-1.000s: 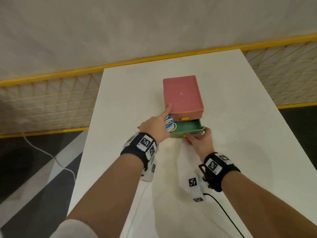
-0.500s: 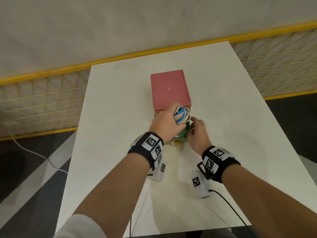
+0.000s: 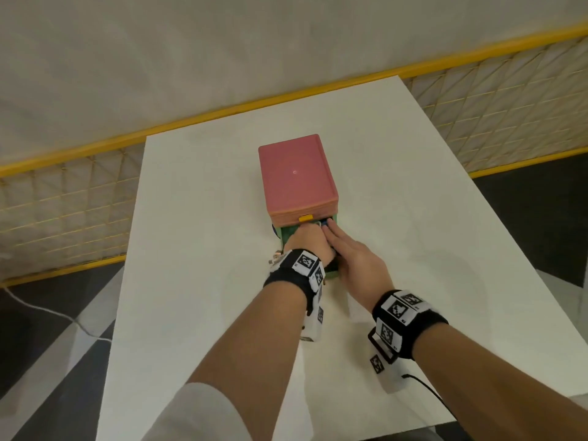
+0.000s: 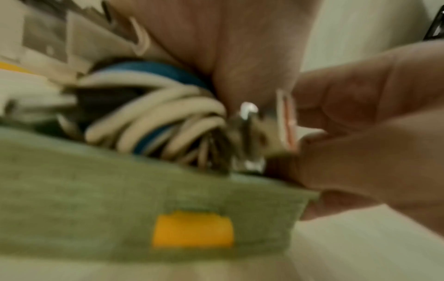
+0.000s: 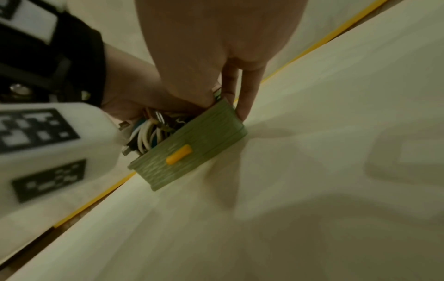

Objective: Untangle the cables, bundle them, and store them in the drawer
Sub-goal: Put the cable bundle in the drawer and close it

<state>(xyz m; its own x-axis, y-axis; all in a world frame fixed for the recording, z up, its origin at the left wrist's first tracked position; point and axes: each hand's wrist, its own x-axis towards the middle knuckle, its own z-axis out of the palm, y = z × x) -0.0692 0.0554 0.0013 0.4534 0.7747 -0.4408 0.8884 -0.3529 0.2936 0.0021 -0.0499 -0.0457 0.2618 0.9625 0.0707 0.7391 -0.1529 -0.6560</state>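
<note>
A pink drawer box [image 3: 296,176] stands mid-table with its green bottom drawer [image 3: 284,234] pulled out toward me. The bundle of white and blue cables [image 4: 156,110] lies inside the drawer [image 5: 204,144], behind the drawer front with its yellow handle [image 4: 192,230]. My left hand [image 3: 307,246] is curled over the bundle and holds it down in the drawer. My right hand [image 3: 345,254] lies beside it with straight fingers [image 5: 247,91] reaching down at the drawer's right wall. Most of the bundle is hidden under both hands in the head view.
The box's upper drawer is closed, and its yellow handle [image 3: 306,218] shows above my hands. The white table [image 3: 197,249] ends at a yellow rail with mesh [image 3: 63,198] behind. A white cord [image 3: 47,313] lies on the floor to the left.
My left hand carried the bundle from above the drawer down into it. My right hand left the drawer's front edge and laid its fingers alongside the bundle.
</note>
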